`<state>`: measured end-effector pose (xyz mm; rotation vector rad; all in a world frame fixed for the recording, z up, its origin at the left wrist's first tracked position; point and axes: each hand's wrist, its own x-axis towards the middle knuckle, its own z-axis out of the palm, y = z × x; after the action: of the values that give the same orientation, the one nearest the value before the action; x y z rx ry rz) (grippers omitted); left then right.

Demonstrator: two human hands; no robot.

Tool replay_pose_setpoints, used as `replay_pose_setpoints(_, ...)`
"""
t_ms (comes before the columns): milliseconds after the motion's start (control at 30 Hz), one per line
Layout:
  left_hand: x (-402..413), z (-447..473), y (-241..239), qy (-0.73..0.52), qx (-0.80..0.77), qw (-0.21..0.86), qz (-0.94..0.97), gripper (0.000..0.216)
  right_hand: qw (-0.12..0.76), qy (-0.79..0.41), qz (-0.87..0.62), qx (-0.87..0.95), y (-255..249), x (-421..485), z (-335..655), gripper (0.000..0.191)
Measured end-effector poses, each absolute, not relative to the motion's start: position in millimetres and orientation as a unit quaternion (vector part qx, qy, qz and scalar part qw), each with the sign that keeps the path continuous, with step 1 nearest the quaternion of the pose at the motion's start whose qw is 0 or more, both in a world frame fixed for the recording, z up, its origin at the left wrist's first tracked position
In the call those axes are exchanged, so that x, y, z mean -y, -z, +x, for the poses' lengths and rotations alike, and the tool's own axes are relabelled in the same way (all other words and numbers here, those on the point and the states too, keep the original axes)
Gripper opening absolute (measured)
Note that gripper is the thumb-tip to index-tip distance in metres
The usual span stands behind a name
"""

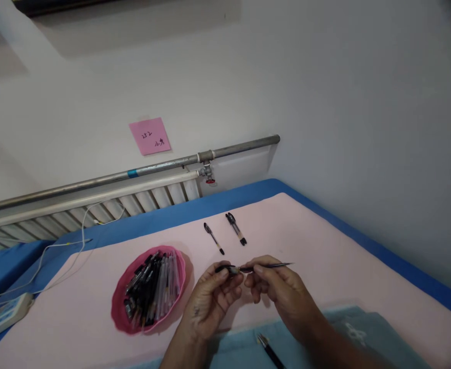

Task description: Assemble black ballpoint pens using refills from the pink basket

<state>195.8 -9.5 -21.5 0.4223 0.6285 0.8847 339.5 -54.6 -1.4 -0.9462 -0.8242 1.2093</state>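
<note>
Between the thumb and fingers of my left hand (212, 300) is a short black pen part (228, 269) with a pale end, partly covered by the fingertips. My right hand (281, 292) pinches a slim black rod (273, 265) that tapers to a point on the right. The inner ends of the two pieces meet between my hands; whether they are joined I cannot tell. Just beyond, a capped clear pen with black ends (213, 238) lies singly, and two similar pens (236, 229) lie side by side. Both hands are above the pink table surface.
A pink scalloped basket (118, 312) on the left holds many black and clear pen parts. Black pieces with metallic tips (269, 351) lie on a teal cloth (348, 328) in front. A power strip (6, 318) with white cables is at far left; a radiator (144, 200) stands behind.
</note>
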Motion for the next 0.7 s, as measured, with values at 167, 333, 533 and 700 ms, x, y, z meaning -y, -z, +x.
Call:
replay_pose_setpoints(167, 9.1, 196.6, 19.8, -0.432, -0.296, 0.824, 0.218, 0.018, 0.673, -0.576, -0.380, 0.265, 0.6, 53.4, 335.9, 0.017)
replay_pose_setpoints(333, 9.5, 197.4, 16.4, -0.441, -0.310, 0.819, 0.199, 0.018, 0.676, -0.619, -0.345, 0.202, 3.3, 51.4, 336.5, 0.015)
replay_pose_setpoints(533, 11.3, 199.1, 14.8, -0.440, -0.313, 0.817, 0.200, 0.019, 0.676, -0.647, -0.322, 0.145, 4.8, 49.7, 337.6, 0.014)
replay_pose_setpoints(700, 11.8, 199.4, 16.2, -0.439, -0.309, 0.817, 0.211, 0.018, 0.669, -0.666, -0.309, 0.118, 8.2, 48.8, 339.1, 0.012)
